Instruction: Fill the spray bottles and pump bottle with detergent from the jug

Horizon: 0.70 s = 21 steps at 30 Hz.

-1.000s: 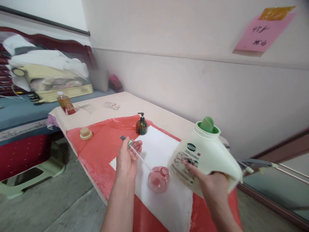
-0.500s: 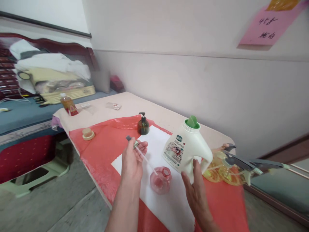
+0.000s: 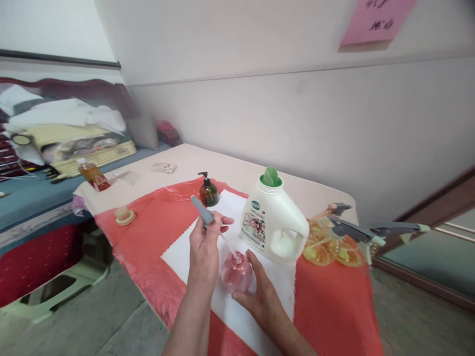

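Observation:
My left hand grips a grey spray head, whose thin clear dip tube slants down to the mouth of a small pink see-through bottle. The tube's tip is at the neck or just inside it. Around the right side of that bottle curls my right hand, thumb in front and fingers behind. The bottle stands on a white cloth. Right behind it is a large white detergent jug with a green spout, touched by neither hand.
A dark amber pump bottle stands behind the cloth. Yellow spray bottles with grey heads lie at the right. A beige cap rests on the red sheet. An amber liquid bottle leans at the far left.
My right hand has left the jug's handle area and moved left to the pink bottle. The dip tube has gone from beside the bottle to its mouth. The whole view has shifted slightly.

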Available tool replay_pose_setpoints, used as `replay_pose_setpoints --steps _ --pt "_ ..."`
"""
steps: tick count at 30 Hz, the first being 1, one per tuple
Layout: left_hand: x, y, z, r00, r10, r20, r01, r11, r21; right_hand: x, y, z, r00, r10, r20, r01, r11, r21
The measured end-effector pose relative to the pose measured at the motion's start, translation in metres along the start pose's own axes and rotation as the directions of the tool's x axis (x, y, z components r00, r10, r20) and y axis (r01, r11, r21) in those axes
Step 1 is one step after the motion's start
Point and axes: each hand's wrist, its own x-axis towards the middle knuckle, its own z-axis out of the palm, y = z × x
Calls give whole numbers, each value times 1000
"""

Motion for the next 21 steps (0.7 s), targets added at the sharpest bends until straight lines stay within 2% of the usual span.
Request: replay_pose_setpoints --steps 2,4,6,8,12,15,18,21 --pt "-3 -3 1 985 -78 153 52 985 166 2 1 1 1000 11 3 -11 999 44" --pt "-6 -8 4 937 -211 280 120 943 310 3 1 2 1000 12 9 -13 997 75" --pt "-9 -13 7 882 -316 350 168 904 392 4 -1 4 1000 9 8 -9 995 104" --pt "-12 -17 11 857 -361 367 198 889 412 5 -5 5 1000 10 -9 -9 992 124" --pt "-11 -17 11 873 -393 289 295 897 330 4 -16 0 995 -1 -104 15 991 134" --pt "-7 -17 8 894 -389 225 364 920 145 1 -24 -11 981 -15 -192 41 990 132" --pt "-7 -16 9 874 -410 262 431 902 -27 -2 -33 -25 964 -32 -263 65 991 117" --pt "-11 -16 15 873 -414 259 449 889 -93 -7 -44 -36 954 -28 -298 70 989 128"
